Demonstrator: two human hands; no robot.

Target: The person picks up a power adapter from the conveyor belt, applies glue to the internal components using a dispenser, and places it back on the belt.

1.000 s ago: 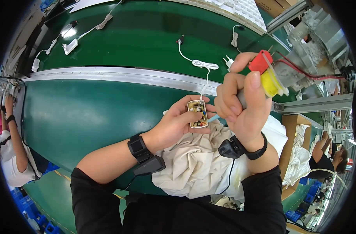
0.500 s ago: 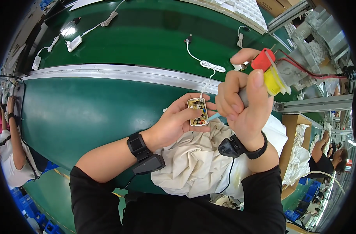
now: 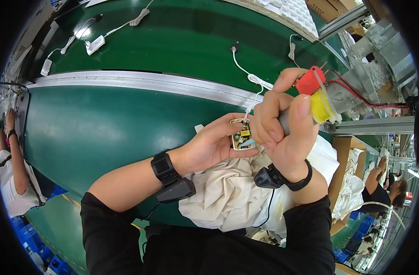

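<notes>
My left hand holds an open white power adapter case, its circuit board facing up and a yellow component in the middle. A white cable leads out of the case's far end. My right hand is wrapped round a grey hand-held tool with a yellow band, a red block and red and black wires. Its pale blue tapered tip reaches over the near part of the board; whether it touches cannot be made out. Right-hand fingers hide part of the case's right edge. Both hands are above a crumpled cream cloth.
A metal rail separates the green work surface from a green belt. Several white adapters with cables, one of them a white adapter, lie there. A cardboard box with cloth stands right. Other people sit at both sides.
My left hand has shifted right with the adapter case, and its thumb has moved off the middle of the board. The blue tip now lies over the board. Cables on the belt appear farther right.
</notes>
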